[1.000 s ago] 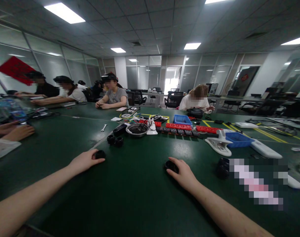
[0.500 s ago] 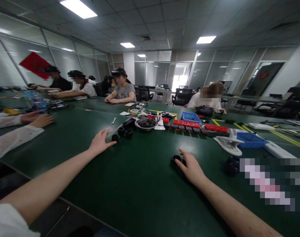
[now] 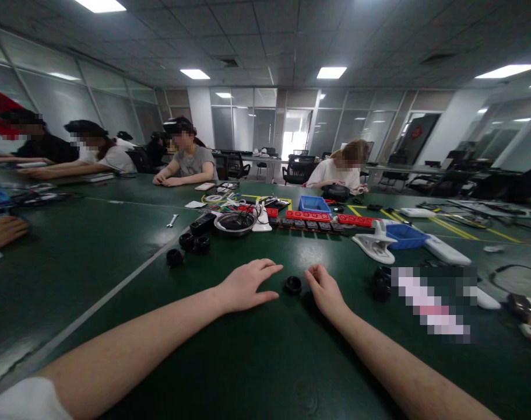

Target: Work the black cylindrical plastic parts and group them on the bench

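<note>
A: What lies nearest on the green table (image 3: 248, 373)?

B: The left hand (image 3: 248, 286), its thumb and fingers spread wide, pointing right. Facing it is the right hand (image 3: 329, 291), its fingers curled inward; whether they enclose anything cannot be told.

A: And the ring?

B: The black ring (image 3: 293, 285) rests on the table between the two hands, just beside the fingertips of each, with a narrow gap on the left hand's side.

A: What stands around them?

B: To the right of the right hand, a dark piece (image 3: 382, 284). Beyond the left hand and to its left, three black pieces (image 3: 201, 245) in a close group.

A: Farther out?

B: Beyond the right hand and to its right, a white clip (image 3: 373, 249), with a blue bin (image 3: 407, 238) just behind. Straight beyond the left hand, a steel bowl (image 3: 234, 234); farther left of that hand, a wrench (image 3: 172, 221). Beyond both hands, red strips (image 3: 308, 216), then a person in white (image 3: 329, 173).
</note>
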`<state>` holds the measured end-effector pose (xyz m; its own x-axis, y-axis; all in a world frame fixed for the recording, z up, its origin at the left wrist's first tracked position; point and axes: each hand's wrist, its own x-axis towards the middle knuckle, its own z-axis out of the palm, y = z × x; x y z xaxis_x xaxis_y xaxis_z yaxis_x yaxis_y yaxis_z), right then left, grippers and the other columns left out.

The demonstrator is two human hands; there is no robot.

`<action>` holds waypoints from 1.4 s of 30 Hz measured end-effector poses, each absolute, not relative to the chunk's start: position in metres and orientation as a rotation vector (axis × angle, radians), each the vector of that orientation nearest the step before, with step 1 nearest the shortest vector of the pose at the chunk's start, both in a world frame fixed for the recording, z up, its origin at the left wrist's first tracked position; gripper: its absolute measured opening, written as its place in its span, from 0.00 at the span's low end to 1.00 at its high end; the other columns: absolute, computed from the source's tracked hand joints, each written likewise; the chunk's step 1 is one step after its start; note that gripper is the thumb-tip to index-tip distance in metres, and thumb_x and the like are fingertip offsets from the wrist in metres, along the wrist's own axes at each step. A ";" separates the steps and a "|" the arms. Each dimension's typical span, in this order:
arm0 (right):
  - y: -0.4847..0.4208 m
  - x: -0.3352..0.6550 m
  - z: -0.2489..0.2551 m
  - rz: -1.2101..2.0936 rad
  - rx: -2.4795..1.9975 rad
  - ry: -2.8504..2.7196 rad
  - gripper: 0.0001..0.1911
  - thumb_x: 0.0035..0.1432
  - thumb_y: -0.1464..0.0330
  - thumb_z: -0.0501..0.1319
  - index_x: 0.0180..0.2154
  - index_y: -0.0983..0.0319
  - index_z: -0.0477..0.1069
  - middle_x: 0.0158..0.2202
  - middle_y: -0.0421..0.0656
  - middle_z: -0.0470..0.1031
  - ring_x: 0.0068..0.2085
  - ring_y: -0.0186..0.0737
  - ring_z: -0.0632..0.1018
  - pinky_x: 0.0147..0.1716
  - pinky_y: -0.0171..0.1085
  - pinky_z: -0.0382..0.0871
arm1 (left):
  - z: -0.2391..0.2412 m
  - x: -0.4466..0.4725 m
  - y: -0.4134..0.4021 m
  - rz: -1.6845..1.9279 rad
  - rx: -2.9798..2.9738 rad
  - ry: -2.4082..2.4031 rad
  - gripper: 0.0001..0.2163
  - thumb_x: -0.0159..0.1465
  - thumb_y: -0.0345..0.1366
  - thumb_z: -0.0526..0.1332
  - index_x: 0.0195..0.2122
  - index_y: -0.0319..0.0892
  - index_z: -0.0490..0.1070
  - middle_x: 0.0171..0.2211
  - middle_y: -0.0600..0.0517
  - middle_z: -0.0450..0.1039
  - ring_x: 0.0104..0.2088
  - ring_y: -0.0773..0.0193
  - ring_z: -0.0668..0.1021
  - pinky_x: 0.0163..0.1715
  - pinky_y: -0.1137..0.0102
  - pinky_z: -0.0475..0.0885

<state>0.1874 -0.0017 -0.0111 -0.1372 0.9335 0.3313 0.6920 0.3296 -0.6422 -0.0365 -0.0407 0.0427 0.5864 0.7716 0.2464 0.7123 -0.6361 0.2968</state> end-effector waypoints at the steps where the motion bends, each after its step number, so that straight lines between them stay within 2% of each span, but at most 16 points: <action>1: -0.003 0.187 -0.011 0.436 -1.408 -1.892 0.13 0.58 0.59 0.46 0.30 0.60 0.59 0.23 0.38 0.65 0.25 0.38 0.69 0.25 0.35 0.62 | 0.041 -0.022 -0.033 0.512 2.659 1.220 0.26 0.58 0.45 0.58 0.56 0.47 0.54 0.54 0.48 0.58 0.52 0.56 0.63 0.50 0.63 0.60; 3: -0.004 0.186 -0.010 0.423 -1.364 -1.888 0.11 0.57 0.60 0.47 0.30 0.60 0.59 0.26 0.40 0.66 0.28 0.38 0.69 0.28 0.35 0.63 | 0.037 0.001 -0.018 0.459 2.663 1.166 0.25 0.58 0.45 0.58 0.55 0.45 0.57 0.53 0.48 0.59 0.52 0.56 0.64 0.50 0.64 0.60; 7: -0.003 0.189 -0.010 0.433 -1.301 -1.906 0.10 0.57 0.62 0.48 0.33 0.61 0.62 0.30 0.42 0.67 0.30 0.39 0.69 0.30 0.36 0.64 | 0.032 0.015 0.000 0.367 2.650 1.131 0.16 0.55 0.41 0.62 0.44 0.45 0.68 0.42 0.51 0.69 0.44 0.58 0.70 0.43 0.69 0.65; 10: 0.001 0.194 -0.009 0.462 -1.264 -1.932 0.12 0.57 0.62 0.48 0.34 0.62 0.63 0.30 0.42 0.68 0.31 0.39 0.70 0.31 0.36 0.64 | 0.036 -0.010 -0.004 0.352 2.608 1.237 0.16 0.53 0.41 0.64 0.42 0.44 0.69 0.38 0.51 0.69 0.42 0.57 0.71 0.40 0.68 0.66; 12: 0.004 0.198 -0.008 0.478 -1.241 -1.956 0.14 0.58 0.61 0.47 0.30 0.62 0.65 0.30 0.43 0.69 0.33 0.40 0.70 0.34 0.37 0.64 | 0.039 -0.041 -0.015 0.328 2.550 1.355 0.17 0.53 0.42 0.63 0.43 0.44 0.68 0.38 0.50 0.68 0.39 0.56 0.72 0.36 0.67 0.67; 15: 0.007 0.200 -0.007 0.504 -1.214 -1.992 0.21 0.59 0.60 0.45 0.21 0.61 0.66 0.29 0.43 0.71 0.37 0.41 0.70 0.39 0.39 0.61 | 0.042 -0.098 -0.038 0.185 2.280 1.571 0.17 0.55 0.44 0.60 0.46 0.49 0.66 0.40 0.52 0.67 0.37 0.59 0.73 0.34 0.69 0.68; 19: 0.006 0.196 -0.008 0.570 -1.231 -2.016 0.27 0.59 0.59 0.43 0.14 0.61 0.64 0.20 0.41 0.68 0.29 0.39 0.71 0.37 0.38 0.61 | 0.047 -0.160 -0.067 0.111 2.116 1.697 0.15 0.52 0.41 0.61 0.41 0.47 0.69 0.40 0.51 0.68 0.38 0.57 0.73 0.36 0.67 0.68; 22: 0.005 0.194 -0.009 0.607 -1.270 -2.005 0.27 0.58 0.57 0.44 0.14 0.61 0.64 0.18 0.40 0.66 0.25 0.38 0.70 0.30 0.36 0.62 | 0.057 -0.185 -0.073 0.239 2.042 1.780 0.15 0.51 0.40 0.61 0.41 0.46 0.67 0.36 0.52 0.70 0.35 0.57 0.74 0.34 0.67 0.68; 25: 0.005 0.195 -0.009 0.643 -1.352 -1.931 0.27 0.58 0.55 0.43 0.18 0.62 0.68 0.16 0.39 0.63 0.22 0.37 0.68 0.24 0.35 0.60 | 0.065 -0.201 -0.066 0.609 1.911 1.869 0.19 0.51 0.43 0.60 0.43 0.44 0.62 0.37 0.52 0.69 0.30 0.60 0.74 0.29 0.68 0.70; 28: 0.006 0.194 -0.011 0.715 -1.419 -1.790 0.27 0.57 0.53 0.42 0.25 0.63 0.70 0.14 0.36 0.58 0.18 0.37 0.66 0.20 0.34 0.58 | 0.065 -0.219 -0.055 1.157 1.794 1.906 0.23 0.48 0.42 0.62 0.45 0.45 0.59 0.43 0.51 0.65 0.41 0.56 0.72 0.39 0.66 0.70; 30: 0.005 0.193 -0.012 0.724 -1.405 -1.750 0.25 0.58 0.54 0.42 0.34 0.63 0.69 0.14 0.34 0.57 0.17 0.36 0.65 0.19 0.34 0.59 | 0.059 -0.231 -0.050 1.403 1.695 1.928 0.23 0.47 0.42 0.62 0.45 0.45 0.61 0.43 0.52 0.66 0.44 0.55 0.71 0.44 0.64 0.68; 32: 0.003 0.191 -0.012 0.686 -1.385 -1.795 0.22 0.58 0.56 0.43 0.42 0.63 0.65 0.15 0.33 0.58 0.18 0.36 0.66 0.20 0.34 0.60 | 0.052 -0.241 -0.048 1.491 1.599 1.992 0.23 0.48 0.43 0.62 0.45 0.45 0.63 0.42 0.53 0.67 0.44 0.54 0.71 0.44 0.62 0.68; 34: 0.003 0.190 -0.012 0.636 -1.377 -1.884 0.20 0.57 0.58 0.45 0.46 0.63 0.61 0.16 0.34 0.62 0.20 0.37 0.68 0.22 0.35 0.62 | 0.045 -0.249 -0.047 1.486 1.506 2.099 0.22 0.49 0.43 0.62 0.46 0.45 0.65 0.41 0.52 0.69 0.43 0.53 0.72 0.41 0.60 0.69; 37: 0.004 0.190 -0.011 0.620 -1.364 -1.968 0.20 0.56 0.59 0.48 0.46 0.62 0.60 0.20 0.37 0.66 0.23 0.38 0.70 0.24 0.36 0.64 | 0.035 -0.256 -0.042 1.511 1.392 2.133 0.22 0.49 0.39 0.64 0.46 0.43 0.65 0.41 0.50 0.70 0.41 0.54 0.74 0.38 0.61 0.72; 40: 0.005 0.191 -0.011 0.640 -1.360 -1.980 0.20 0.55 0.58 0.48 0.45 0.63 0.61 0.21 0.37 0.66 0.23 0.38 0.70 0.23 0.36 0.64 | 0.020 -0.261 -0.033 1.622 1.350 1.974 0.22 0.47 0.34 0.64 0.44 0.42 0.63 0.41 0.48 0.69 0.44 0.56 0.73 0.42 0.62 0.71; 42: 0.005 0.192 -0.012 0.631 -1.361 -1.988 0.19 0.55 0.58 0.48 0.44 0.62 0.62 0.21 0.37 0.66 0.23 0.38 0.70 0.24 0.36 0.64 | 0.010 -0.264 -0.027 1.657 1.374 1.908 0.22 0.46 0.34 0.64 0.43 0.42 0.62 0.41 0.48 0.68 0.45 0.55 0.73 0.43 0.61 0.70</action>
